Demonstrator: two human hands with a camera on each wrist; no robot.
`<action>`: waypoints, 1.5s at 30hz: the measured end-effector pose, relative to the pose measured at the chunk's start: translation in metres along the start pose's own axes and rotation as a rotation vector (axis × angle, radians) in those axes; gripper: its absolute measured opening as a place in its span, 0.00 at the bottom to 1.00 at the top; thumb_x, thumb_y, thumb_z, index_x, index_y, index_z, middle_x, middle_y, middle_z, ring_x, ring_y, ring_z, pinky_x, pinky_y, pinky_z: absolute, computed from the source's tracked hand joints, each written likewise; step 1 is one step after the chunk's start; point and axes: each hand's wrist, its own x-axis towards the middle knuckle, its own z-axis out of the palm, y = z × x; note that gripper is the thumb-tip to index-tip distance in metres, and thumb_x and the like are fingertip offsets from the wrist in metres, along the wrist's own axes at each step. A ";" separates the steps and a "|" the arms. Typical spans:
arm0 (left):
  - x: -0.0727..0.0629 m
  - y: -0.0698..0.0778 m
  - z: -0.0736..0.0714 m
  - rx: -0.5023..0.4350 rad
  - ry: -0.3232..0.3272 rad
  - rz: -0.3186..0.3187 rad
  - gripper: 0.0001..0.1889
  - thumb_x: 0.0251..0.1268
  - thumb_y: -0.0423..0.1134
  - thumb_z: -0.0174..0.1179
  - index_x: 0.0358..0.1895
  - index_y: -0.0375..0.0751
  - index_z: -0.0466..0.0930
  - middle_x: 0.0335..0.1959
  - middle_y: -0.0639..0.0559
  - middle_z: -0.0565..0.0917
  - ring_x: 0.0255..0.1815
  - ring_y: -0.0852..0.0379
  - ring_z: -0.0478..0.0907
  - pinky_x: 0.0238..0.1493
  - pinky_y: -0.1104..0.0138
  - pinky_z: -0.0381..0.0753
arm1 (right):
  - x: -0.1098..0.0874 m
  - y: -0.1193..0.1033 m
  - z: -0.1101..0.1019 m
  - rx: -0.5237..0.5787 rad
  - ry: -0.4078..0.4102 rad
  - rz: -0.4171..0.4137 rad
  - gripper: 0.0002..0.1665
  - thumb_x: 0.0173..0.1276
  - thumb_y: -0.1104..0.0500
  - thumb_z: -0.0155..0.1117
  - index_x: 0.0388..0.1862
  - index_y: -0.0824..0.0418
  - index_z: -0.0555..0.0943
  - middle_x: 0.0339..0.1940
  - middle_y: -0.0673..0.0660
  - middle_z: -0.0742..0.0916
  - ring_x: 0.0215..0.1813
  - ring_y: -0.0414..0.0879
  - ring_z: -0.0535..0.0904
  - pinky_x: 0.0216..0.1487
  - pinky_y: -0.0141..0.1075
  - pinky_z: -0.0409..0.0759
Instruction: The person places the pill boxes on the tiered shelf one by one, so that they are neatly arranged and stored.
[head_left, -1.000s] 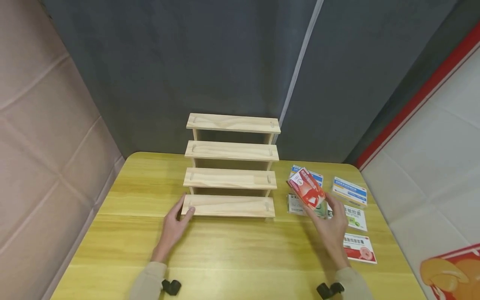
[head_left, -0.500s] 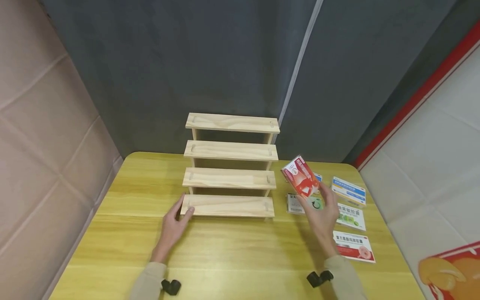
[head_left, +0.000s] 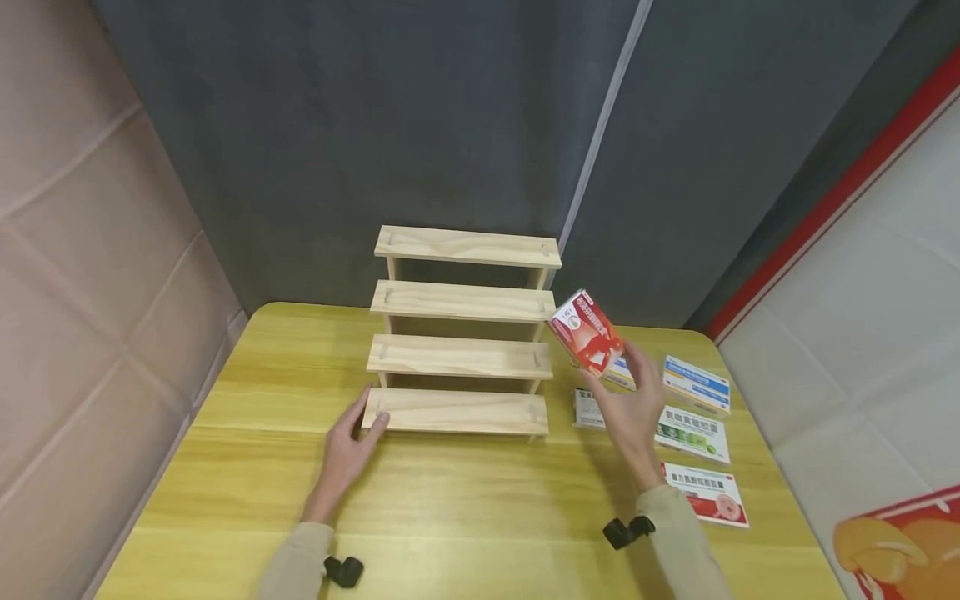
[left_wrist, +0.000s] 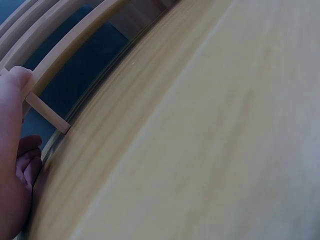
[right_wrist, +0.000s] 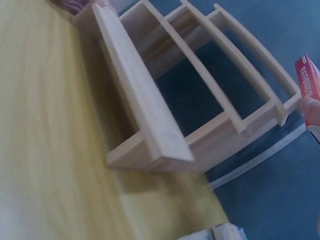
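A pale wooden stepped rack (head_left: pixel 457 412) stands at the back middle of the table. My left hand (head_left: pixel 348 454) grips the left end of its lowest step, thumb on top and fingers round the side; the left wrist view shows the thumb (left_wrist: pixel 20 77) on that board. My right hand (head_left: pixel 630 417) pinches a red and white medicine box (head_left: pixel 588 335) by its lower end, raised above the table just right of the rack. The box tilts, printed face up, its upper corner close to the end of the second-highest step. Only part of the box (right_wrist: pixel 306 77) shows in the right wrist view.
On the right lie more medicine boxes: a blue and white one (head_left: pixel 697 385), a green and white one (head_left: pixel 693 433) and a red and white one (head_left: pixel 705 493). Others (head_left: pixel 589 410) are partly hidden behind my right hand. A dark panel (head_left: pixel 337 150) rises behind the table.
My right hand has carried the red medicine box up and left from above the other boxes toward the rack. My left hand stays on the lowest step.
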 end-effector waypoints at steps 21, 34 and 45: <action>0.001 0.000 0.001 0.005 0.005 0.006 0.35 0.74 0.59 0.57 0.80 0.59 0.58 0.80 0.42 0.61 0.80 0.35 0.58 0.80 0.40 0.57 | 0.030 -0.034 0.034 -0.024 -0.117 -0.073 0.44 0.51 0.58 0.85 0.66 0.65 0.76 0.62 0.61 0.82 0.65 0.53 0.78 0.68 0.42 0.80; 0.000 0.000 0.000 0.007 0.023 -0.006 0.36 0.73 0.60 0.57 0.80 0.59 0.59 0.80 0.43 0.62 0.80 0.36 0.58 0.80 0.40 0.57 | 0.036 -0.044 0.063 0.016 -0.183 -0.130 0.46 0.50 0.57 0.86 0.67 0.64 0.76 0.63 0.61 0.81 0.65 0.54 0.78 0.68 0.47 0.80; -0.001 0.000 0.002 0.003 0.032 0.002 0.35 0.73 0.59 0.57 0.79 0.59 0.59 0.80 0.44 0.63 0.80 0.37 0.59 0.80 0.40 0.57 | 0.053 -0.056 0.078 0.001 -0.272 -0.165 0.47 0.52 0.54 0.85 0.68 0.64 0.75 0.64 0.60 0.81 0.67 0.53 0.77 0.70 0.48 0.77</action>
